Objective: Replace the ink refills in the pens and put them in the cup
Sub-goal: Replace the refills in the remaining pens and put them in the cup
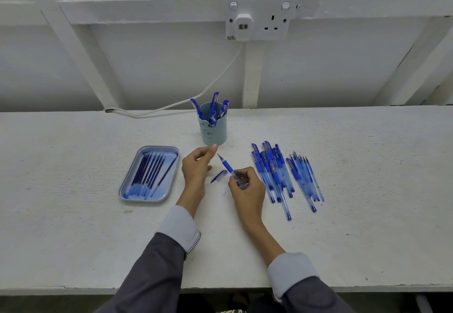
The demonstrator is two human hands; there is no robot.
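Head view: the right hand [245, 185] pinches an uncapped pen [229, 167] by its clear barrel, tip towards the cup [212, 131], with the cap [219, 176] lying on the table [73, 239] just beside it. The left hand [197, 168] hovers, fingers loosely curled (pinching anything? I cannot tell). It would do best to take the pen's front end and twist, keeping the barrel steady.

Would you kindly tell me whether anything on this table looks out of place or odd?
Only a loose pen cap lying on the table beside the right hand, which holds an uncapped pen. It fits the task; nothing looks spilled or damaged.
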